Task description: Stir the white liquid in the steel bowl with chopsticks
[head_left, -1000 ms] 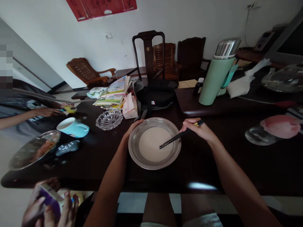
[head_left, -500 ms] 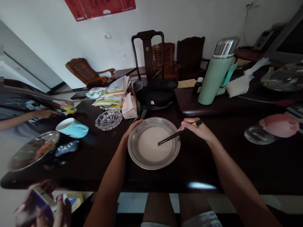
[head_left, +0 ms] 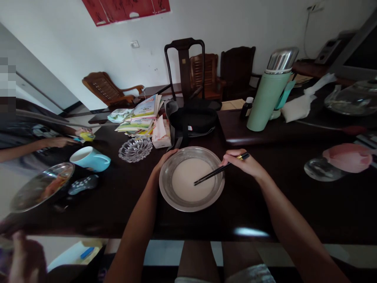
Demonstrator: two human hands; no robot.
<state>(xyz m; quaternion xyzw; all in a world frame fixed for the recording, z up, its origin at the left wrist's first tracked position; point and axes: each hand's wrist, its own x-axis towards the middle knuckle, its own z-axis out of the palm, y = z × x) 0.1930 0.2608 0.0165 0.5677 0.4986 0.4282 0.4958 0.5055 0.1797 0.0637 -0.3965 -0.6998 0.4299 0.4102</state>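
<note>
A round metal bowl of milky, off-white liquid stands on the dark table in front of me. My left hand holds the bowl by its far left rim; its fingers are partly hidden behind the rim. In my right hand, at the bowl's right side, is a pair of black chopsticks with a gold band. They slant down to the left, and their tips are at the liquid near the bowl's middle.
Left of the bowl are a glass dish, a light blue mug, a game controller and a metal basin. A green thermos stands back right. Another person's hand shows lower left; another person's arm is farther back.
The chopstick tips have moved slightly left in the liquid, while the bowl stays in place. At lower left, the other person's hands with a purple package have moved left, partly out of view.
</note>
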